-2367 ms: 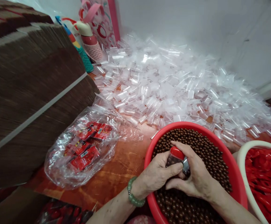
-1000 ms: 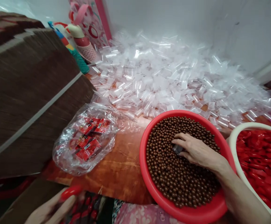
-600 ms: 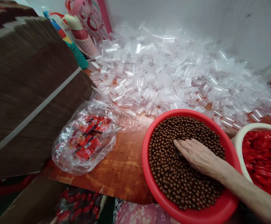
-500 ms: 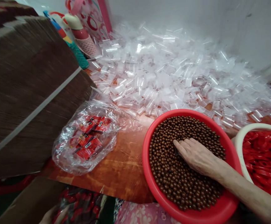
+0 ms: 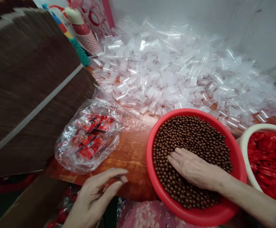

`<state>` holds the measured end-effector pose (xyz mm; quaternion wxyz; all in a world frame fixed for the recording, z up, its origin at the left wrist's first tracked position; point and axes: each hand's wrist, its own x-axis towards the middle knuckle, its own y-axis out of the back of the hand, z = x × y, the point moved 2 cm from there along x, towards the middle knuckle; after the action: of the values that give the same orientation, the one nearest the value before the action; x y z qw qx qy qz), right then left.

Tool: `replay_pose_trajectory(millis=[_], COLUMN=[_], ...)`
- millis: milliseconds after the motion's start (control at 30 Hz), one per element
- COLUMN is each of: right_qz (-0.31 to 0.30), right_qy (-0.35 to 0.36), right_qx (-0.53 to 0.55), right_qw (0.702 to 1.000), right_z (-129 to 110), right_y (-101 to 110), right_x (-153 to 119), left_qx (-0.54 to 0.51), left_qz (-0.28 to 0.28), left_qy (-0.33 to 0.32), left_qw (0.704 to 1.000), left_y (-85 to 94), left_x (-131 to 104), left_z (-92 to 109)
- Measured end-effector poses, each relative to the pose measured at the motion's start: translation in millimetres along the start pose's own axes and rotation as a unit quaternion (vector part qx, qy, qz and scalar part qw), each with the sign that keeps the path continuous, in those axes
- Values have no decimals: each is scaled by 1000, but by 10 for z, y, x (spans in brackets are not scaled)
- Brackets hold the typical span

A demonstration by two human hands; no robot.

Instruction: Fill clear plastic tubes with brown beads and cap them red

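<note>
My right hand (image 5: 190,166) lies palm down on brown balls (image 5: 199,136) that fill a red basin (image 5: 152,133). Its fingertips sink among the balls, so whether they hold any is hidden. Over the table's front edge hangs my left hand (image 5: 96,193), thumb and fingers curved with a gap between them and nothing seen in it. A clear plastic bag (image 5: 114,144) with red printed packets (image 5: 92,147) rests on the wooden table (image 5: 130,158), just beyond my left hand.
Clear small sleeves (image 5: 166,69) are heaped along the wall. A white basin (image 5: 244,142) of red plastic pieces (image 5: 268,158) stands at right. Strapped brown cardboard (image 5: 33,82) rises at left, near a bottle (image 5: 80,27). Below the edge, a box (image 5: 21,205) holds red items.
My left hand has risen from the box of red items to the table's front edge. My right hand has shifted slightly left and nearer within the balls.
</note>
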<state>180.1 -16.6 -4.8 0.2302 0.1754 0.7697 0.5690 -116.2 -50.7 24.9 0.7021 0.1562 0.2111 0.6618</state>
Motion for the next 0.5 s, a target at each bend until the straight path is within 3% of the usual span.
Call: replay_pose_trajectory(millis=[133,267,367,500], right_qz=[-7,20,49,94], right_qy=[-20,-52,-67,-58], right_qx=[178,316,425,570], right_qw=[984,947,901,814], right_z=[123,197,230,255], right_y=[50,168,262,339], right_x=[24,4,-31,-84], left_qx=[-102,-125,-141,-212], left_qz=[-99,-147,-179,-254], left_qy=[-92,-65,-22,10], left_qw=[986,979,973,944], left_y=[-302,-579,-791,-1038], left_x=[185,271,320,405], left_z=[253,323,324,390])
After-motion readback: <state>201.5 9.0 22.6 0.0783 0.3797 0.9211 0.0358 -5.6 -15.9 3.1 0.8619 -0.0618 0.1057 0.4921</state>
